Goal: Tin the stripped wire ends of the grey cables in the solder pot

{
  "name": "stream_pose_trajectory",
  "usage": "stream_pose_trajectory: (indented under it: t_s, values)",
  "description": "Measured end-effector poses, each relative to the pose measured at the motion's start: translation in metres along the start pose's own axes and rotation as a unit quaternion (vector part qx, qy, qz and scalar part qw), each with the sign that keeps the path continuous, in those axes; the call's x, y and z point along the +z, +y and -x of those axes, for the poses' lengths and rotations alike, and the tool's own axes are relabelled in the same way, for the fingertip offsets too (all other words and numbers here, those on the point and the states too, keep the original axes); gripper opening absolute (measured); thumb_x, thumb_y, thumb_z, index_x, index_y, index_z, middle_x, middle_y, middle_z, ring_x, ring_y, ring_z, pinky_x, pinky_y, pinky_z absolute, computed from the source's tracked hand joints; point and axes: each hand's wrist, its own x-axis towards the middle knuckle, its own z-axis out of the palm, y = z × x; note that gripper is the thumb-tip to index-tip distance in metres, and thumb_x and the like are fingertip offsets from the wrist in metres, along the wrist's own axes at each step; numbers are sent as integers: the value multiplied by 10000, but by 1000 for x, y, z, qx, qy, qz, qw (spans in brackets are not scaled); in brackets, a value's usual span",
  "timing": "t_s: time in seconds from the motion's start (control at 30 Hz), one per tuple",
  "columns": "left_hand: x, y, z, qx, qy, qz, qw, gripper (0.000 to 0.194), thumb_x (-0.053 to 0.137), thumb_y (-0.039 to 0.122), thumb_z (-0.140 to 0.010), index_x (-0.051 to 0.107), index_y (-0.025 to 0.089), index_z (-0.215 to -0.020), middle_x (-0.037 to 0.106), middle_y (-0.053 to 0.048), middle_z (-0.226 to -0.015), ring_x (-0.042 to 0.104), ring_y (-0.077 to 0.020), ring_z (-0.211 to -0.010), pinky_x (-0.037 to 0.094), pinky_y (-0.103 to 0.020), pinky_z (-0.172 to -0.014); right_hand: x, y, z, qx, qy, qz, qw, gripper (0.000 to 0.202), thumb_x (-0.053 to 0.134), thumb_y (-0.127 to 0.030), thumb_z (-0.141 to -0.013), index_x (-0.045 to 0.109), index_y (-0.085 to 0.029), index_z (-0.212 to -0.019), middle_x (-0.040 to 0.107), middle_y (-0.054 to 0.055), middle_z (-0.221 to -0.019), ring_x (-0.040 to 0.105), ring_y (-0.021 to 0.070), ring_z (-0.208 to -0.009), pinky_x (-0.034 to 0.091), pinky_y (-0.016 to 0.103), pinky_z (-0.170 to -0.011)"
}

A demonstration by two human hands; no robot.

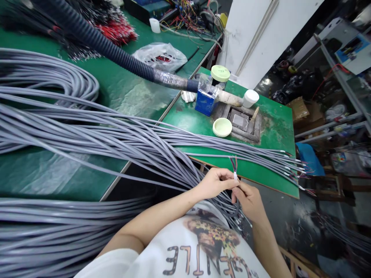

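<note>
Close in front of my body, my left hand point(218, 181) and my right hand point(246, 195) meet around the end of a grey cable. Fingers of both hands are closed on it. Above the fingertips the cable's white wrapped end point(235, 176) points up, and several thin coloured wires point(233, 162) fan out from it. Below the hands the cable runs down among other grey cables. A thick bundle of grey cables point(162, 144) crosses from the left, and its stripped ends point(303, 168) lie on the small green table point(269, 116).
A ribbed dark hose point(116, 52) reaches over to a blue box point(205, 102). Near it are a soot-marked pot point(246, 125), a pale green lid point(222, 127) and a white cup point(251, 98). Coiled cable point(72, 77) and a plastic bag point(162, 56) lie on the left bench.
</note>
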Motion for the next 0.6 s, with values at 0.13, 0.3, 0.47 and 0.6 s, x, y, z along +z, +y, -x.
stream_pose_trajectory:
  t_s: [0.13, 0.3, 0.47, 0.6]
  values:
    - [1, 5, -2, 43, 86, 36, 995, 289, 765, 386, -699, 649, 139, -793, 619, 10, -628, 545, -85, -561, 420, -215, -576, 2, 1, -4, 15, 10, -55, 998, 332, 445, -414, -930, 646, -168, -834, 568, -25, -513, 431, 95, -441, 332, 222, -478]
    - [-5, 14, -6, 53, 158, 73, 983, 262, 797, 349, -654, 658, 145, -742, 603, 21, -663, 493, -64, -574, 397, -203, -578, 4, 3, -5, 31, 8, -96, 995, 334, 462, -437, -916, 642, -161, -856, 551, -32, -505, 345, 75, -398, 271, 212, -422]
    - [-6, 14, -12, -18, 116, 158, 980, 296, 800, 349, -651, 670, 133, -806, 611, 13, -689, 464, -42, -531, 363, -192, -546, 5, 6, -5, 28, -9, -93, 995, 317, 453, -415, -930, 641, -167, -870, 558, -31, -522, 385, 78, -431, 304, 209, -455]
    - [-5, 13, -16, -18, 75, 202, 976, 261, 786, 328, -677, 625, 123, -685, 562, 29, -611, 464, -38, -516, 356, -177, -539, 5, 7, -5, 21, -21, -90, 995, 315, 445, -406, -937, 641, -170, -868, 560, -28, -525, 408, 85, -457, 322, 218, -490]
